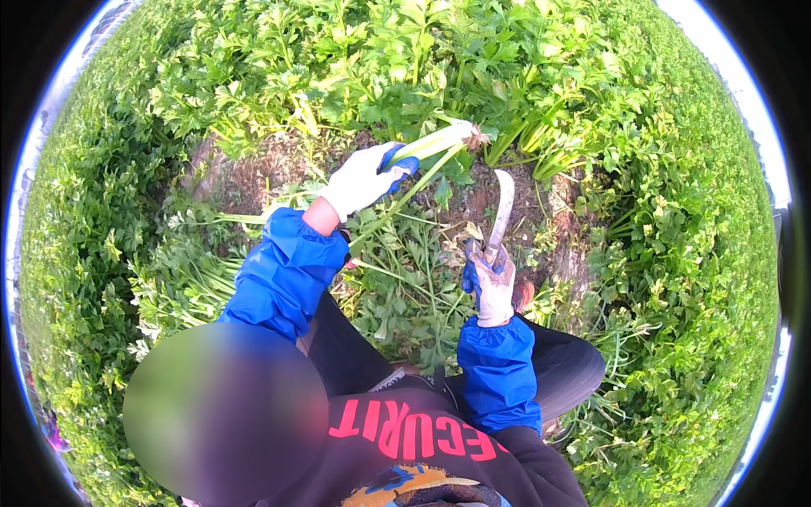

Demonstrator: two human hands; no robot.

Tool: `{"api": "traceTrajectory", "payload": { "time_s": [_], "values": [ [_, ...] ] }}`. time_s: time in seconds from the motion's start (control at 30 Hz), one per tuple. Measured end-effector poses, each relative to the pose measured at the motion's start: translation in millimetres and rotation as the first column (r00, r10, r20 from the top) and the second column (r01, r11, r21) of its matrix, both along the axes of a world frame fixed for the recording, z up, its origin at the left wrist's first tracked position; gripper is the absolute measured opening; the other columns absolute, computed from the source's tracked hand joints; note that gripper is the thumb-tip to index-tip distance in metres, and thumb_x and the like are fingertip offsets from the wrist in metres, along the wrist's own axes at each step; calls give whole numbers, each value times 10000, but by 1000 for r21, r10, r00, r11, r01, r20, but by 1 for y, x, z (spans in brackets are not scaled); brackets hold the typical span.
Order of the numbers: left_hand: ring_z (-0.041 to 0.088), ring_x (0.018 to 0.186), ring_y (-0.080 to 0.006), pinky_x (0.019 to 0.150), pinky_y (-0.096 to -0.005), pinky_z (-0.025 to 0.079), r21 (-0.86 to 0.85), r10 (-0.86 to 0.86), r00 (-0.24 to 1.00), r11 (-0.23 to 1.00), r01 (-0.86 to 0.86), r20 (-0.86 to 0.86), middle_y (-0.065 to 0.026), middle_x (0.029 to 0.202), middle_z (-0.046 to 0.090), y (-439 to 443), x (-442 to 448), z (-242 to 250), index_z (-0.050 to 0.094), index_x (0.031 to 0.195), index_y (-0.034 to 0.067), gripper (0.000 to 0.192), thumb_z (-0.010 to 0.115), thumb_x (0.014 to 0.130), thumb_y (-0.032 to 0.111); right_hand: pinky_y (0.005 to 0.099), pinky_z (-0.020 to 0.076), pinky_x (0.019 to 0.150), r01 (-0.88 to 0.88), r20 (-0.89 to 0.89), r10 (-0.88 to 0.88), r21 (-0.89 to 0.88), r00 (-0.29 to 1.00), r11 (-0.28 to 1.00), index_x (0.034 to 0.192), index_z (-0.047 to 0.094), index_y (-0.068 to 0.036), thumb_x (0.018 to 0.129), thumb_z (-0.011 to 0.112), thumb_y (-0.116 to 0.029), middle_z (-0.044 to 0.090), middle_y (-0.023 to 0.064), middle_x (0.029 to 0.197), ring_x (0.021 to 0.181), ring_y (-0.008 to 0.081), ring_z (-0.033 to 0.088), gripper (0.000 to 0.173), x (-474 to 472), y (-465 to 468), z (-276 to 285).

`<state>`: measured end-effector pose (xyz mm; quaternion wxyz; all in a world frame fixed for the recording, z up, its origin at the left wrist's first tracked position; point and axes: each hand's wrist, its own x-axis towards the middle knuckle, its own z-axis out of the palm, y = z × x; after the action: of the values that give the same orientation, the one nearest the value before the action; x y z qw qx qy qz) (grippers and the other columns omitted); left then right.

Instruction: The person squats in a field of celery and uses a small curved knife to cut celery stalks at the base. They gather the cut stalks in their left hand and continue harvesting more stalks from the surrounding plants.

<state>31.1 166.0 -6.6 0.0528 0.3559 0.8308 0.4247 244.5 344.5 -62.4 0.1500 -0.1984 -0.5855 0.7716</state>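
My left hand [367, 177], in a white glove with blue coating, grips a pulled celery plant [434, 142] by its pale stalks. Its root end points to the upper right, and one long stalk hangs down towards my left forearm. My right hand [493, 279], in a soiled glove, holds a sickle [504, 206] by the handle. The curved blade points up, below the root end and apart from it. Under and between my hands, cut celery leaves and stalks [412, 266] lie on the ground.
Standing celery plants [405, 63] grow close ahead and on both sides. Bare soil [266, 171] with plant scraps shows before me. Several celery stalks [203, 282] lie at the left. My bent legs [570, 367] frame the near ground. Part of the lower left is blurred.
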Motion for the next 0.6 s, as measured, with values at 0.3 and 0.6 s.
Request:
{"api": "traceTrajectory", "payload": {
  "time_s": [0.3,0.6],
  "values": [
    [563,814,-104,767,-274,473,44,-188,933,982,184,305,-75,944,643,0,10,14,563,1162,11,437,704,799,211,199,393,410,110,-139,-153,-277,978,955,1345,405,-20,919,565,-132,523,-32,732,494,55,471,469,-17,9,2],
    [614,938,-248,862,-342,460,260,-396,914,895,362,89,-145,1034,633,37,33,26,513,1216,34,510,690,794,259,201,407,456,138,-152,-139,-19,978,990,1176,539,-47,847,662,-120,549,-22,735,539,50,483,359,-40,-21,76]
  ]
}}
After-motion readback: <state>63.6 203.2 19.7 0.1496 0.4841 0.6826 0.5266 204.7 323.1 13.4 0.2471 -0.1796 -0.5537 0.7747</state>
